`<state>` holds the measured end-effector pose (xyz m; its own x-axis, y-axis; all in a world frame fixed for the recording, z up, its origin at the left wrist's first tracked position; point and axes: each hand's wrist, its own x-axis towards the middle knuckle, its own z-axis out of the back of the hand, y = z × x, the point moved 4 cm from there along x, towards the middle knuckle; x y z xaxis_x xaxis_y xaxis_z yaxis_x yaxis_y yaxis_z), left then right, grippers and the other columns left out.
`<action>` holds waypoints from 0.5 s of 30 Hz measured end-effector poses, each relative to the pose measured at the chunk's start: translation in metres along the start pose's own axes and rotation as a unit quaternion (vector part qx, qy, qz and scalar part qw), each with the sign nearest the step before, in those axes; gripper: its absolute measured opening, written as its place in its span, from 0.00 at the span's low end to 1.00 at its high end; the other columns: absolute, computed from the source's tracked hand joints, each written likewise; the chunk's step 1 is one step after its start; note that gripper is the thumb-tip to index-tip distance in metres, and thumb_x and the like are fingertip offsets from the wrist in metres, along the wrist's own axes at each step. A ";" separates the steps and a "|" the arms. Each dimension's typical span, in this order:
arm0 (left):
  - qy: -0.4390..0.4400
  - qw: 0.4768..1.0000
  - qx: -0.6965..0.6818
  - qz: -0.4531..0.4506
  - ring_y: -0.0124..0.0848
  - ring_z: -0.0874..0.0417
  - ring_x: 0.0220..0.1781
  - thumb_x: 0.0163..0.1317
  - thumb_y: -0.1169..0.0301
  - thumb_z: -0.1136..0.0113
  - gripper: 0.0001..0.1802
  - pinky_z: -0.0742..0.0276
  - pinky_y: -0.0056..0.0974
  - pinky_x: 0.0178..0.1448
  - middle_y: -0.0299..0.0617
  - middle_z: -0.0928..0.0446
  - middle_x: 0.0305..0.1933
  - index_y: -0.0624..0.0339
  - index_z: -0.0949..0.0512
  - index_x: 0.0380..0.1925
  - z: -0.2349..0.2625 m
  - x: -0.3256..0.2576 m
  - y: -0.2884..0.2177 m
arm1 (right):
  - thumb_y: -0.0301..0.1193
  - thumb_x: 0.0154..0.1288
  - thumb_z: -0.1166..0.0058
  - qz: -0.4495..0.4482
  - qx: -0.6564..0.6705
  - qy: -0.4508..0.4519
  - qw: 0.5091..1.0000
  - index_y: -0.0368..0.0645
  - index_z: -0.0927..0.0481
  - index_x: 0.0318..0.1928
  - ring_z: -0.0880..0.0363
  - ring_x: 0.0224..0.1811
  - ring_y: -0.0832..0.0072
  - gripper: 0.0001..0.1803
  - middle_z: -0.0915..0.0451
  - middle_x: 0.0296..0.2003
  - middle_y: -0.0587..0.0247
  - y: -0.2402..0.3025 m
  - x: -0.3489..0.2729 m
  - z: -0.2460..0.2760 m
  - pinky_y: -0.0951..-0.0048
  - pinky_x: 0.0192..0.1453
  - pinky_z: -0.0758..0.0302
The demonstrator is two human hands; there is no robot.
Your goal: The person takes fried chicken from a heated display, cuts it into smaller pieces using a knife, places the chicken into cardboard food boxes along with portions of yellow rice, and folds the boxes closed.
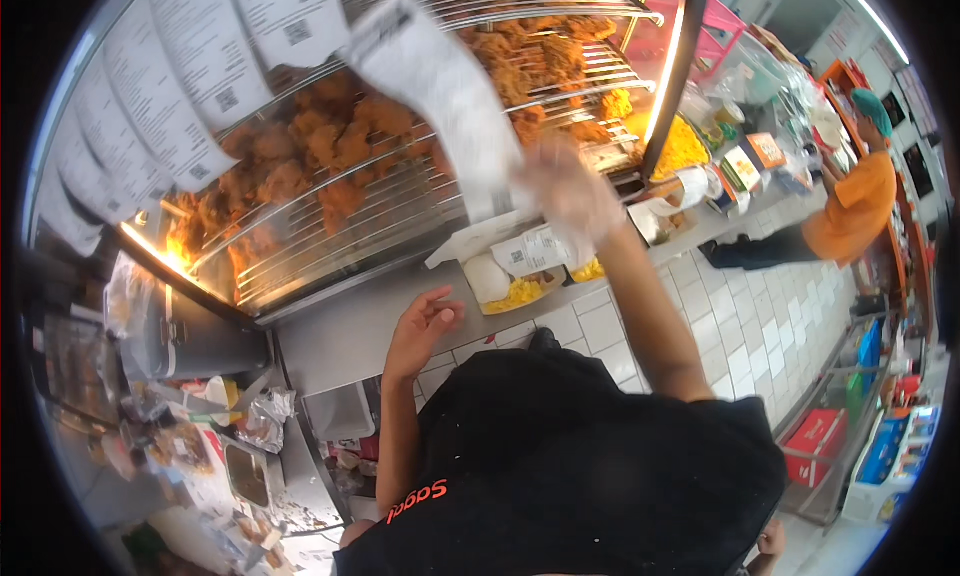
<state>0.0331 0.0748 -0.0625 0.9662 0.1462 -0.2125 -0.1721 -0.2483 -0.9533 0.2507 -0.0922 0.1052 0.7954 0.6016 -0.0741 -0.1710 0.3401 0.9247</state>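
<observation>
My right hand (572, 191), in a thin clear glove, is raised in front of the heated display case and grips the lower end of a long white paper slip (440, 86), which is blurred by motion. My left hand (425, 326) is bare, its fingers loosely apart, and hovers at the edge of the steel counter (350, 326) with nothing in it. Between the two hands, a takeaway container of white rice and yellow food (510, 286) sits on the counter, with another printed slip (535, 248) lying on top of it.
Fried chicken (330, 146) fills wire racks in the lit case; paper slips (190, 66) hang along its top left. A co-worker in an orange shirt (850, 211) stands far right on the white tiled floor. Foil, cups and food trays (235, 416) crowd the lower left; a red box (815, 441) sits on a rack.
</observation>
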 end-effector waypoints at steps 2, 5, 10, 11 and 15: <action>0.066 0.989 -0.056 -0.123 0.38 0.26 0.61 0.66 0.58 0.40 0.37 0.30 0.40 0.64 0.54 0.29 0.62 0.68 0.40 0.67 -0.011 0.004 -0.025 | 0.37 0.61 0.38 0.003 0.038 0.057 0.998 0.42 0.21 0.30 0.29 0.30 0.83 0.12 0.23 0.29 0.69 -0.047 -0.029 -0.044 0.74 0.33 0.31; 0.138 0.949 -0.192 -0.209 0.47 0.33 0.69 0.66 0.53 0.41 0.43 0.34 0.47 0.69 0.60 0.38 0.69 0.69 0.46 0.70 -0.025 0.003 -0.073 | 0.33 0.62 0.38 0.039 0.061 0.175 0.982 0.40 0.22 0.31 0.27 0.32 0.83 0.10 0.22 0.30 0.69 -0.062 -0.066 -0.098 0.76 0.35 0.29; 0.111 0.922 -0.331 -0.169 0.57 0.33 0.68 0.70 0.56 0.48 0.38 0.33 0.55 0.69 0.64 0.40 0.70 0.70 0.47 0.69 -0.009 -0.010 -0.117 | 0.27 0.63 0.40 -0.042 0.147 0.278 0.949 0.36 0.22 0.37 0.26 0.34 0.84 0.07 0.21 0.32 0.69 -0.044 -0.091 -0.125 0.79 0.38 0.28; 0.111 0.916 -0.347 -0.167 0.58 0.32 0.67 0.70 0.57 0.50 0.37 0.32 0.56 0.68 0.64 0.40 0.70 0.69 0.47 0.69 -0.005 -0.015 -0.121 | 0.23 0.63 0.41 -0.054 0.149 0.287 0.945 0.34 0.21 0.38 0.25 0.34 0.85 0.06 0.20 0.33 0.67 -0.048 -0.092 -0.128 0.79 0.38 0.28; 0.149 0.871 -0.413 -0.222 0.57 0.28 0.64 0.71 0.56 0.51 0.35 0.28 0.59 0.65 0.60 0.40 0.70 0.66 0.46 0.69 0.011 -0.038 -0.140 | 0.25 0.63 0.39 -0.029 0.141 0.347 0.927 0.33 0.20 0.42 0.23 0.36 0.81 0.09 0.20 0.34 0.64 -0.027 -0.093 -0.142 0.75 0.42 0.25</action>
<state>0.0181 0.1143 0.0767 0.9307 0.1784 0.3193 0.3082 -0.8528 -0.4217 0.0989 -0.0548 0.0344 0.2156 0.9417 -0.2584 0.0973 0.2426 0.9652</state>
